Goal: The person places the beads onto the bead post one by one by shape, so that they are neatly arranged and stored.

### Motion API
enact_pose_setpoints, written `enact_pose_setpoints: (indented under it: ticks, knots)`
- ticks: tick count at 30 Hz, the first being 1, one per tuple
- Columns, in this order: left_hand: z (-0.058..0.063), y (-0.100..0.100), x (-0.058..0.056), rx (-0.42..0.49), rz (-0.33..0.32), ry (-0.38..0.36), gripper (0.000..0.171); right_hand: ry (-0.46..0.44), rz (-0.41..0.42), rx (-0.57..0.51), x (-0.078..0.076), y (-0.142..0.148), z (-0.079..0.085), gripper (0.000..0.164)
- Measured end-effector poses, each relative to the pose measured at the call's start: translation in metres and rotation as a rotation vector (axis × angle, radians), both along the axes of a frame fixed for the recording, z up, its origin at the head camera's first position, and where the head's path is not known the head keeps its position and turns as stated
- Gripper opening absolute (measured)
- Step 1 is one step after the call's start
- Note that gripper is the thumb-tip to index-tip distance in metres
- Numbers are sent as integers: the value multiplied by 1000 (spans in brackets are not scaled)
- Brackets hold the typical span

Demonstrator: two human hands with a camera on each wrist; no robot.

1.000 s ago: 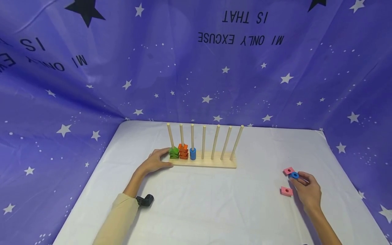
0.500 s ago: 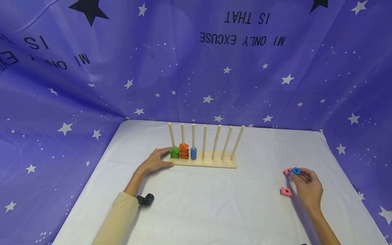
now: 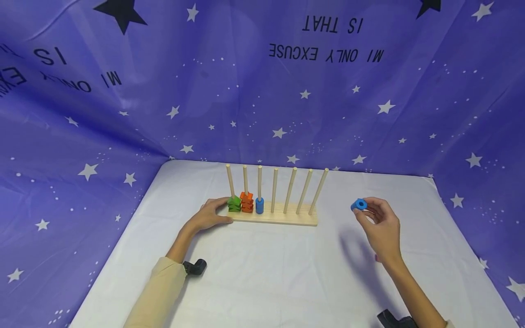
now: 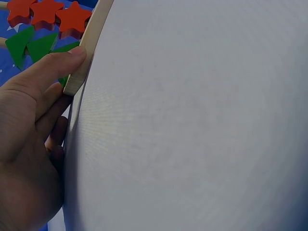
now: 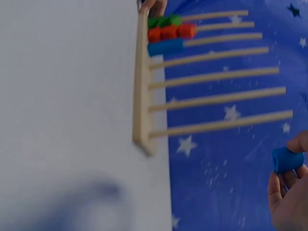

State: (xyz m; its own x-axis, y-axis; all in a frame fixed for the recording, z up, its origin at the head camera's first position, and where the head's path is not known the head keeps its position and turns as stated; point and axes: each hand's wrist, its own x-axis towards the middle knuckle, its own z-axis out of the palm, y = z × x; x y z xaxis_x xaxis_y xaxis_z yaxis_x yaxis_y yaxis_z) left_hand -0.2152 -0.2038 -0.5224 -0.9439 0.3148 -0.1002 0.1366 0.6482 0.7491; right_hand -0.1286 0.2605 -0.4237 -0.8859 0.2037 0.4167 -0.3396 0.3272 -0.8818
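Observation:
My left hand (image 3: 207, 216) grips the left end of a wooden peg board (image 3: 293, 219), thumb at the near edge and fingers behind. Several upright pegs stand on it. Green triangle blocks (image 3: 234, 205) fill the bottom of the leftmost peg, orange-red star blocks (image 3: 247, 203) the second. The third carries blue round beads (image 3: 259, 206); the other pegs are bare. Well right of the board, my right hand (image 3: 384, 230) pinches a blue cylindrical bead (image 5: 287, 160) between thumb and fingers, raised above the table, its hole showing in the head view.
A pink block (image 3: 377, 258) peeks out beside the right wrist, mostly hidden by it. Black wrist cameras, one the left camera (image 3: 196, 267), sit on both wrists. White cloth (image 3: 266, 273) covers the table, with a purple starred curtain (image 3: 229, 91) behind and at the sides.
My right hand has lifted the blue bead off the table beside the pink blocks and carried it left and away from me. It now covers most of the pink blocks. My left hand stays put.

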Motion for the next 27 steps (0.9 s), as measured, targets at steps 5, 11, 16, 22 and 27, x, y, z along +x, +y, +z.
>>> enact_pose_setpoints:
  ticks: [5,11,16,22,27]
  knots:
    - [0,2,0,5,-2,-1,79,59,113,12,-5,-30,17,39]
    - [2,4,0,8,-5,-6,80,118,214,8,-9,-59,34,36]
    - [3,3,1,0,-1,-11,80,144,272,-28,-12,-78,42,34]
    - [4,1,0,-6,1,0,80,110,322,-13,-14,-95,47,34]
    - [5,0,2,-2,-3,-8,80,69,350,7,-14,-105,48,37]
